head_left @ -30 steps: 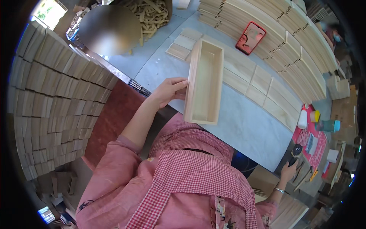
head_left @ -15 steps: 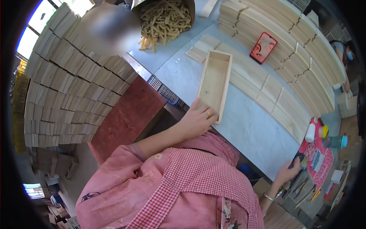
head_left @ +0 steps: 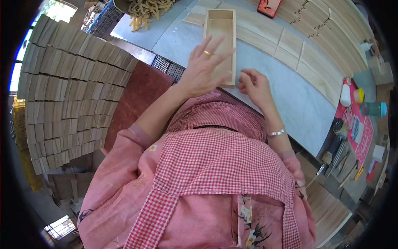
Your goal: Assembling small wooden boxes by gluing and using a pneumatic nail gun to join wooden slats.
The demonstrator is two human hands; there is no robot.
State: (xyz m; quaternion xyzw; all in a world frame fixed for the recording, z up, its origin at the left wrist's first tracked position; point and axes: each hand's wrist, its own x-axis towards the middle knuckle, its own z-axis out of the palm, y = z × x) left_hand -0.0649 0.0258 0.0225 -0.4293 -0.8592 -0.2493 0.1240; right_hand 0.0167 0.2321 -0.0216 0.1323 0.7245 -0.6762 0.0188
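A long, shallow wooden box (head_left: 234,45) lies on the pale table at its near edge, its open side up. Over its lower left part my left hand (head_left: 203,66) is held with fingers spread, a ring on one finger; nothing is in it. Just right of the box's near corner is my right hand (head_left: 255,86), a bracelet at its wrist. Its fingers are curled in, and whatever they might hold is hidden. Beyond the box, thin wooden panels (head_left: 286,45) lie flat in rows.
Tall stacks of wooden pieces (head_left: 74,87) stand at left, beside a reddish board (head_left: 139,93). Tan strips (head_left: 151,8) and a red-cased phone (head_left: 270,7) lie at the back. At right are a white bottle (head_left: 345,94), a teal-lidded jar (head_left: 373,109) and hand tools (head_left: 336,153).
My right hand has come from the tools at far right to beside the box. My left hand has opened its fingers wider over the box. The view has shifted.
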